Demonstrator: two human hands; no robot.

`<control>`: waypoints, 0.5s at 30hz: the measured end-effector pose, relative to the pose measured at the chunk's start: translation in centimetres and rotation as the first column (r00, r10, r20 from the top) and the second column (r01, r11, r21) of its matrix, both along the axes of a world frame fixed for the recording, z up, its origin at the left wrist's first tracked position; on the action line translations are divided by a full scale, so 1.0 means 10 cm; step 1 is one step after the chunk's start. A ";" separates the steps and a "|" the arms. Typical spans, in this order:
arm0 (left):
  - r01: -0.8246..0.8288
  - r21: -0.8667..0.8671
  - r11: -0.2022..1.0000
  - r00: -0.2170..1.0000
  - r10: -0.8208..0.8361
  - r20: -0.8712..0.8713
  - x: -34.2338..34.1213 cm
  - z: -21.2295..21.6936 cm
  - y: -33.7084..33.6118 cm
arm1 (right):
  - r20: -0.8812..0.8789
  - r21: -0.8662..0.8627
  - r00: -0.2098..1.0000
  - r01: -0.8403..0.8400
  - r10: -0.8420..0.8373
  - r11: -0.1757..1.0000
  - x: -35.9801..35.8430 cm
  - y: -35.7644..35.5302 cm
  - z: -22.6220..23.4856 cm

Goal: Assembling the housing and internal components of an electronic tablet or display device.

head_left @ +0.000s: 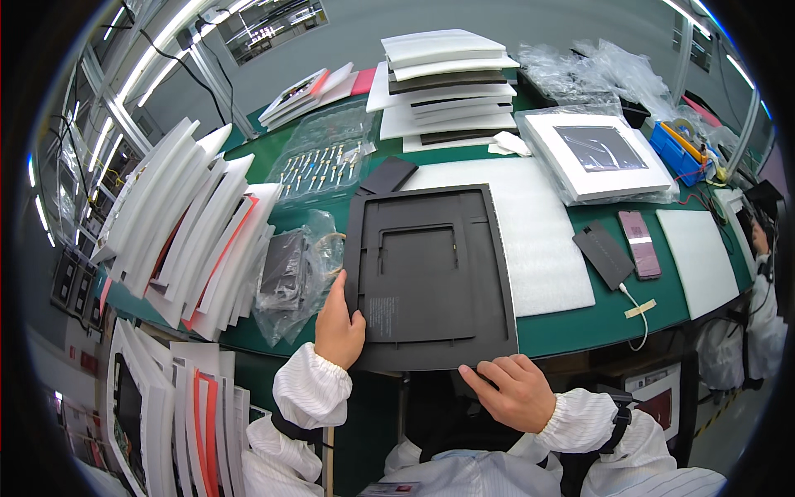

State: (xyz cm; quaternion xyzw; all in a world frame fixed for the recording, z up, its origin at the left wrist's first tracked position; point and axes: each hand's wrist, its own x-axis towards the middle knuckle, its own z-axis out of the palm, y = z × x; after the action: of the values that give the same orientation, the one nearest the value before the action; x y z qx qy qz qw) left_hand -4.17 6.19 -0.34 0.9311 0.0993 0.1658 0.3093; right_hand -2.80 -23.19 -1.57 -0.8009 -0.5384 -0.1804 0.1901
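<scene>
A black rectangular panel (414, 286) with a raised frame and a recessed middle lies in front of me, reaching over the table's near edge. My left hand (339, 327) grips its left edge near the lower corner, thumb on top and fingers partly hidden. By the lower right corner of the panel is my right hand (513, 391), its fingers curled and its thumb stretched toward the lower edge. Whatever those curled fingers may hold is hidden. Under the panel's right side extends a white foam sheet (542, 248).
Foam-separated panels (178, 224) stand at left, beside a bagged black part (284, 269). Behind are a bag of small connectors (323, 168) and a foam stack (447, 87). To the right lie a bagged white-framed panel (600, 157), a black cabled box (604, 253), a phone (638, 244) and a blue bin (677, 153).
</scene>
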 end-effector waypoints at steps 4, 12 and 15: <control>-0.013 0.055 0.998 0.999 0.015 -0.048 0.02 0.14 -0.02 | 0.028 0.003 0.999 -0.044 0.044 0.999 -0.01 -0.06 0.02; 0.009 0.037 0.999 0.997 -0.006 -0.078 0.03 0.12 -0.01 | 0.127 -0.100 0.987 0.106 -0.093 0.989 -0.11 -0.01 -0.05; 0.011 0.041 0.999 0.999 -0.009 -0.049 0.03 0.12 -0.03 | 0.119 -0.121 0.982 0.159 -0.145 0.980 -0.15 0.03 -0.06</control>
State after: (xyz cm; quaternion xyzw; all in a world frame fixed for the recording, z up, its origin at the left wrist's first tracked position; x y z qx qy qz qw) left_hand -3.89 5.87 0.84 0.9415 0.0988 0.1435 0.2884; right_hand -4.28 -22.87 -2.17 -0.8394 -0.4957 -0.2025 0.0936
